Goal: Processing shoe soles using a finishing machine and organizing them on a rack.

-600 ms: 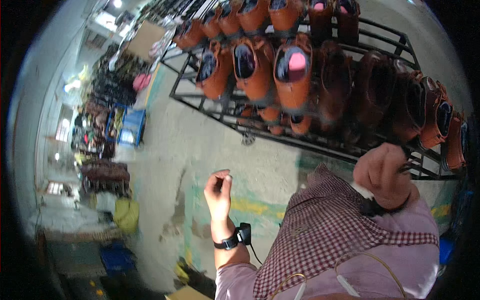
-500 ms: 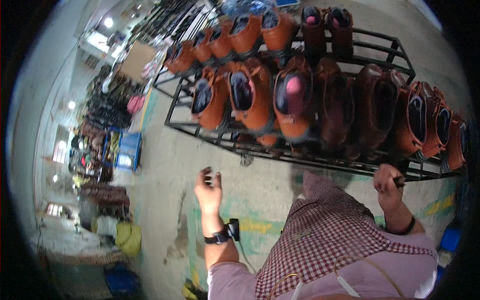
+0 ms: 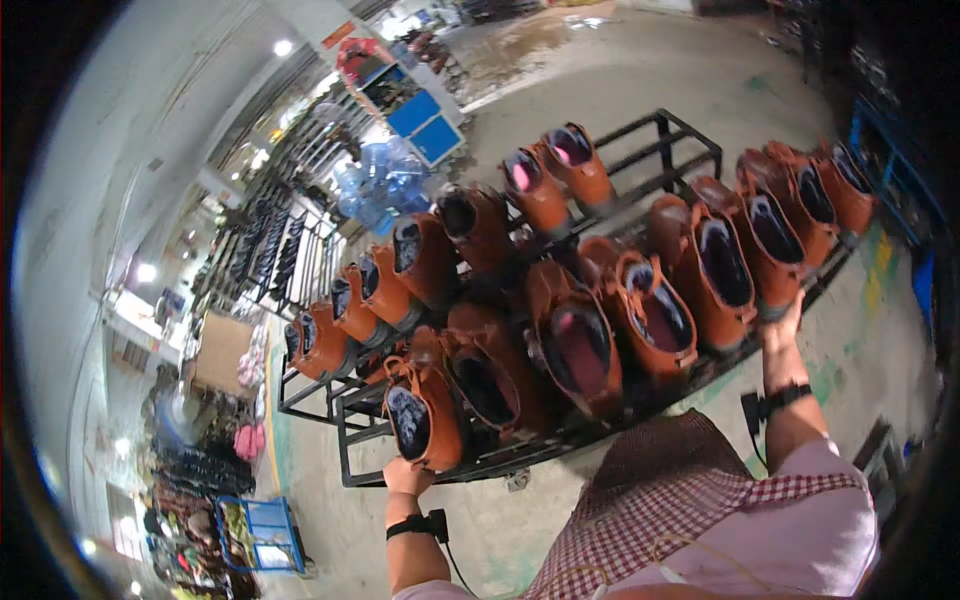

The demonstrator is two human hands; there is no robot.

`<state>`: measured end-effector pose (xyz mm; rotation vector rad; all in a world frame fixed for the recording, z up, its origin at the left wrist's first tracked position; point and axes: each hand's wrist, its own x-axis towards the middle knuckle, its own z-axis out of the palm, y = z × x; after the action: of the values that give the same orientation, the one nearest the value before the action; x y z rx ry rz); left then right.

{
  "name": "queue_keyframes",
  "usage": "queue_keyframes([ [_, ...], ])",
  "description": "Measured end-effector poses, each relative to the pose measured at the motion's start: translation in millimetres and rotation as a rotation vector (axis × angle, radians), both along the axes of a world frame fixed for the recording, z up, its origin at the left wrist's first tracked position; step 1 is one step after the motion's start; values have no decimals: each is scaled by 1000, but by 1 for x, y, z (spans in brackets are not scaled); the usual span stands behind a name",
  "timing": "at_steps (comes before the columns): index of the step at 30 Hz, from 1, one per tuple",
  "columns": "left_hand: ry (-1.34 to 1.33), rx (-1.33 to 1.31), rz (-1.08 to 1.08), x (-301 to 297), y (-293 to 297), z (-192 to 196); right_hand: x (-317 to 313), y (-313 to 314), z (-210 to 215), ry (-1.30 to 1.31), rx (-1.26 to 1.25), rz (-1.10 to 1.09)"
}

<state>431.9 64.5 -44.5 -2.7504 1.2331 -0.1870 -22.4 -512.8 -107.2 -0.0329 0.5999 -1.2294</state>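
A black metal rack (image 3: 690, 132) stands right in front of me, carrying rows of brown leather shoes on slanted bars. My left hand (image 3: 408, 476) is closed at the rack's near left end, just below a brown shoe (image 3: 432, 425) with a dark lining. Toward the right end, my right hand (image 3: 783, 322) grips the near edge under another brown shoe (image 3: 775, 245). The fingertips of both hands are partly hidden by the shoes and bars. Dark bands with small devices and cables circle both wrists.
Blue-tinted plastic bottles (image 3: 385, 185) and a blue and white cabinet (image 3: 425, 130) stand beyond the rack. Far left are a blue cart (image 3: 270, 535) and loaded shelves. A blue metal frame (image 3: 885, 150) is at the right. Wet-looking patches mark the far floor.
My left hand, raised and empty before, now holds the rack's left end. My right hand is still at the rack's right side. The view has swung and the rack appears tilted differently.
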Motion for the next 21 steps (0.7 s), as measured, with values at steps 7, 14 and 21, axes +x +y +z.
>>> queue_keyframes([
  [7,-32,49,-95,53,53,-39,-30,76,-23,-133,-119,-96],
  [14,-239,-281,-1195,46,-177,23,-67,172,11,-296,41,-38],
  [21,-162,-244,-1542,-74,-360,30,-170,178,26,-463,173,-196],
])
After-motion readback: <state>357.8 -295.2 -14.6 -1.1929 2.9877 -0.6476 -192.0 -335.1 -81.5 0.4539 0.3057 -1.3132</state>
